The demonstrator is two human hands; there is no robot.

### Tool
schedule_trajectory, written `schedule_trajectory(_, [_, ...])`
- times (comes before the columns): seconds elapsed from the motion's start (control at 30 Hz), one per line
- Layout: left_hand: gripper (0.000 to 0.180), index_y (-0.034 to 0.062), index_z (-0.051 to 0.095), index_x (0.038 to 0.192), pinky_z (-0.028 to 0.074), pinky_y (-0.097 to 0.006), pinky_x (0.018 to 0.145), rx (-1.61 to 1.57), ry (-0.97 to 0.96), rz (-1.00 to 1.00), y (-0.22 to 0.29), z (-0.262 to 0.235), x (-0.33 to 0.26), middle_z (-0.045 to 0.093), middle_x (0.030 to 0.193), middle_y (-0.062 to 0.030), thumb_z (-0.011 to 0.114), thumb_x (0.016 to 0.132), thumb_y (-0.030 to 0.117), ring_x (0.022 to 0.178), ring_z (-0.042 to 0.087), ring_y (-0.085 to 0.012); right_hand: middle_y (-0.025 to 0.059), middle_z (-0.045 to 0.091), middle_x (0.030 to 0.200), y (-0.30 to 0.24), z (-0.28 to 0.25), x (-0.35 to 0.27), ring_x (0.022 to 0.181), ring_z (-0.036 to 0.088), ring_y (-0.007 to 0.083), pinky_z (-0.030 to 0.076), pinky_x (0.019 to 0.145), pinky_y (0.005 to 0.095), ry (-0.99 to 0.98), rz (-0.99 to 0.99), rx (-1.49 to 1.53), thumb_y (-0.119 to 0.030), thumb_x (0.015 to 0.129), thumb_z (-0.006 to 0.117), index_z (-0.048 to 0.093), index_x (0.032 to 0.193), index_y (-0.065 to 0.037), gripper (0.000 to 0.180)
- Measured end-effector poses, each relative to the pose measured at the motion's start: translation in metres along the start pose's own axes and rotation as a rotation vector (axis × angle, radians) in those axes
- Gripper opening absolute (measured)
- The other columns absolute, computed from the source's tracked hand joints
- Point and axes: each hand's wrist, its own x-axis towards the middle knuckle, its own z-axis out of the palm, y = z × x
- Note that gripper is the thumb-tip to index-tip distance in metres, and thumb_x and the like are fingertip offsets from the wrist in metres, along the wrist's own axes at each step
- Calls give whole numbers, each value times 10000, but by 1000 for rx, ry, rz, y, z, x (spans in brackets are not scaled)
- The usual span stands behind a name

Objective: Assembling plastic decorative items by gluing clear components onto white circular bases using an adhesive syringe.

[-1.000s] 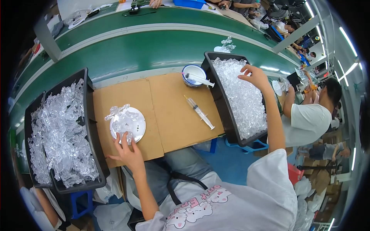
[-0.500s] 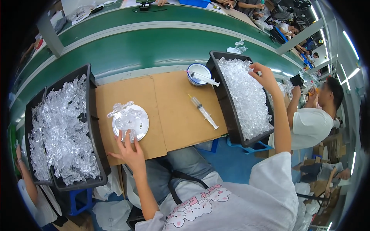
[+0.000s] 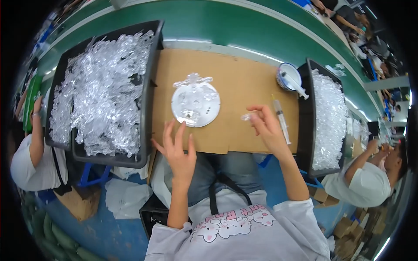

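Note:
My right hand pinches a small clear plastic piece between thumb and fingertips, above the brown cardboard sheet. My left hand rests open with spread fingers at the cardboard's near edge, just below a round clear plastic disc that carries a clear ornate part on its far rim. A syringe lies on the cardboard just right of my right hand.
A black tray heaped with clear plastic parts stands at the left; a second such tray stands at the right. A small blue-rimmed bowl sits at the far right corner. Other people sit at both sides. A green conveyor runs behind.
My right hand has come back from the right tray to the cardboard's middle, now holding a small clear piece. The view has shifted left and closer. The left hand stays by the disc.

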Motion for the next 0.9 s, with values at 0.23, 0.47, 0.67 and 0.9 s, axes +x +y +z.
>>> schedule_trajectory(0.23, [397,153,597,1210,96,-613,1071,-80,5,34,0,-3,9,494,1304,-45,668,820,178,1274,423,-276,75,651,812,4,67,54,730,602,92,460,620,227,-134,-41,-57,-212,904,624,603,983,20,246])
schedule_trajectory(0.47, [323,186,655,1110,195,-550,997,97,38,130,10,6,21,519,1240,-4,702,793,224,1193,415,-243,82,662,714,23,81,73,627,616,108,485,580,244,-59,-101,-91,-179,826,712,626,897,44,250])
schedule_trajectory(0.67, [236,177,683,1006,287,-450,905,5,-38,290,5,19,44,541,1123,-11,717,773,168,1087,438,-252,93,672,717,28,78,76,606,613,95,484,556,240,-65,-228,-172,-179,802,735,633,857,41,249])
schedule_trajectory(0.9, [101,112,670,837,323,-424,836,36,-51,326,13,30,56,553,911,-17,714,747,118,977,477,-245,65,648,684,25,73,80,562,578,83,450,511,242,-86,-185,-228,-173,792,740,633,960,4,267])
